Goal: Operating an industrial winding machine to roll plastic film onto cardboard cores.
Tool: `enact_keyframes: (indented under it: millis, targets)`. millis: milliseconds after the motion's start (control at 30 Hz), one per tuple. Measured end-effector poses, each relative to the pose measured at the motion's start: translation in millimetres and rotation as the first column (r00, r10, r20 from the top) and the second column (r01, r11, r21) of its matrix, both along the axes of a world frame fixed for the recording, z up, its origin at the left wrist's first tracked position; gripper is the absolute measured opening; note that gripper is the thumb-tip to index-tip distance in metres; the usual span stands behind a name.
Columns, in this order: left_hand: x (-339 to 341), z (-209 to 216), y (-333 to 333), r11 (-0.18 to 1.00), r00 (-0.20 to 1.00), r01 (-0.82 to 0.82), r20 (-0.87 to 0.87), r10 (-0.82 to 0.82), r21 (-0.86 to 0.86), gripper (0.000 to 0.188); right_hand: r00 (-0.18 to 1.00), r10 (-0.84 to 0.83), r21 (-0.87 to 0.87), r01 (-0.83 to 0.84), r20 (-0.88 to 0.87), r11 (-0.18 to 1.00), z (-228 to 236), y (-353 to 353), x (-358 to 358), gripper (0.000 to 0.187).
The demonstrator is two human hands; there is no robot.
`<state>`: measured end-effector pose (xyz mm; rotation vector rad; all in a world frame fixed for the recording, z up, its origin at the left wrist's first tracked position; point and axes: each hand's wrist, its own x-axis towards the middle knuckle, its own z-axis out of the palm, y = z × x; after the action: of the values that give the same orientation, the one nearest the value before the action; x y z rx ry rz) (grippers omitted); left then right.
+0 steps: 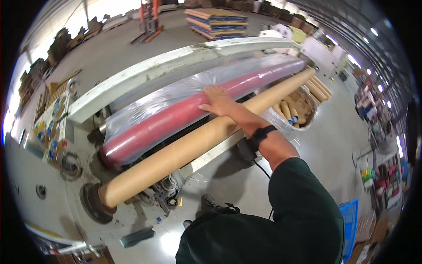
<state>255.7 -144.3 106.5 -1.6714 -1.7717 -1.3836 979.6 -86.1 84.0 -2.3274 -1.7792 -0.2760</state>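
My right hand (pixel 218 100) lies palm down on a long red roll (pixel 176 114) wrapped in clear plastic film. Its fingers are spread, and the thumb stands apart along the near side of the roll. Wrinkles run out through the clear film sheet (pixel 162 90) beyond my fingertips. Under my forearm, nearer to me, a long brown cardboard tube (pixel 171 156) runs parallel to the roll. The tube's left end meets a dark round flange (pixel 93 203). Round my right wrist is a black strap (pixel 262 133). My left hand does not show.
A pale machine beam (pixel 154 66) spans behind the roll. To the right stands a plastic-lined container (pixel 307 124) of short cardboard tubes. A stack of flat boards (pixel 217 24) and an orange lift (pixel 150 22) are farther off. A blue crate (pixel 350 224) stands at the lower right.
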Motion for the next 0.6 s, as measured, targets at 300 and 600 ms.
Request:
enact_keyframes:
  millis: [300,600]
  targets:
    - [-82,-46,97,0.984,0.728,-0.015,0.676,-0.112,0.179,0.029,0.996,0.016,-0.105,-0.026,-0.091,0.994,27,5,-14,0.062]
    - [-107,12,114,0.930,0.813,0.062,0.522,-0.258,0.363,0.041,0.996,0.046,-0.134,-0.055,-0.074,0.989,12,4,3,0.065]
